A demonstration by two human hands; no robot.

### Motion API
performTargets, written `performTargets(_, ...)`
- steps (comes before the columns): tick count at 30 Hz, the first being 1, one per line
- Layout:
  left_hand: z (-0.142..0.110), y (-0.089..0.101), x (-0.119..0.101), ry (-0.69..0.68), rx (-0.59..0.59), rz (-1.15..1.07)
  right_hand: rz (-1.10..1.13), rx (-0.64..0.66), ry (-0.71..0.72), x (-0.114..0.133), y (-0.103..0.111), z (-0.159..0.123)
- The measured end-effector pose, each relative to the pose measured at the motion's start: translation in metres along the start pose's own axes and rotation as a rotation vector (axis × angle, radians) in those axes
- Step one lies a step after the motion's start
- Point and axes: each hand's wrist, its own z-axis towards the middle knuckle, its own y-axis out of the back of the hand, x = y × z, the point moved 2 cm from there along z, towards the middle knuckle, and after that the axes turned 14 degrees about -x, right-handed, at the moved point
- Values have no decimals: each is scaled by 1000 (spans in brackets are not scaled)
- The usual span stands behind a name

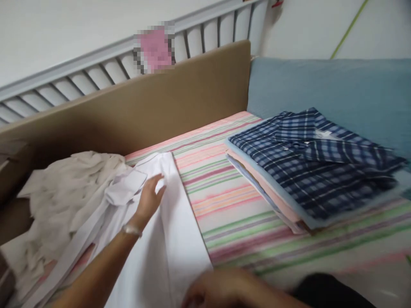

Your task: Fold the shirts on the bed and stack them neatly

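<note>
Left hand (150, 194): part-open, thumb apart from fingers, laid on the white shirt (184, 222) near its collar. Right hand (213, 286): blurred, curled at the shirt's lower edge; cannot tell whether it grips cloth. Shirt lies spread on the striped bedsheet (221, 192), partly hidden by the left forearm. Bed bounded by brown board (180, 90) and blue panel (330, 85). Left: rumpled off-white cloth (70, 188). Right: blue plaid shirt (289, 167) atop folded garments (266, 184).

The striped bedsheet (221, 201) suggests a home bedroom.
</note>
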Motion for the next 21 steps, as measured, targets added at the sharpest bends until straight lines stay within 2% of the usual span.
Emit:
performTargets(1, -41, 25, -4, 56, 24, -55, -16, 53, -18, 2, -2, -1)
performTargets(3, -124, 70, -9, 276, 107, -135, -81, 156, -18, 2, -11, -5)
performTargets(5, -202, 102, -13, 525, 179, -244, -235, 175, 70, -9, -26, -14)
performTargets(7, -267, 116, -16, 738, 278, -379, -466, 70, 118, -35, -49, -26)
performTargets(8, -294, 118, -17, 821, 317, -427, -580, -9, 79, -53, -62, -34)
performTargets(10, -335, 112, -20, 940, 379, -467, -724, -160, -123, -91, -87, -50)
performTargets(12, -360, 99, -25, 1009, 415, -474, -743, -258, -236, -119, -104, -65)
performTargets(14, -369, 84, -35, 1019, 435, -508, -707, -361, -244, -131, -108, -73)
performTargets(18, -356, 52, -60, 1023, 399, -522, -657, -675, -293, -131, -92, -74)
performTargets(21, -340, 27, -76, 1123, 432, -517, -611, -886, -234, -125, -89, -64)
